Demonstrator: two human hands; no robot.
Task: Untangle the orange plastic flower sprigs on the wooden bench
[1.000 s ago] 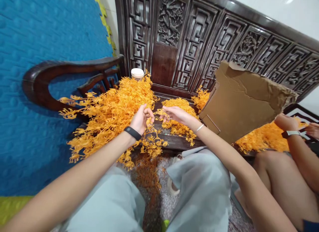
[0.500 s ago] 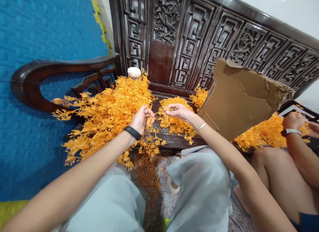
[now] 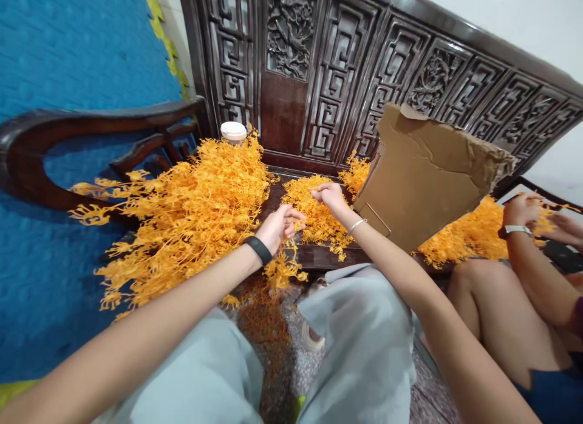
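My left hand [image 3: 283, 225], with a black band on the wrist, is closed round an orange plastic flower sprig [image 3: 285, 269] that hangs below the fingers. To its left lies a large heap of orange plastic sprigs [image 3: 195, 211], spilling over the bench side. My right hand [image 3: 328, 195], wearing a thin bracelet, is above a smaller orange pile [image 3: 319, 220]. Its thumb and fingertips are pinched together; anything between them is too small to make out. The two hands are a short way apart.
A cardboard sheet [image 3: 423, 175] stands tilted on the dark carved bench [image 3: 285, 117]. Behind the big heap is a white-lidded container [image 3: 234, 131]. At right, another person's hands [image 3: 523, 211] hold orange pieces beside a further heap [image 3: 473, 232]. Orange bits litter the floor [image 3: 268, 321].
My left hand has moved right and slightly down, with the sprig hanging below it. The right hand has lifted a little and its fingers have drawn together. The whole view has shifted slightly.
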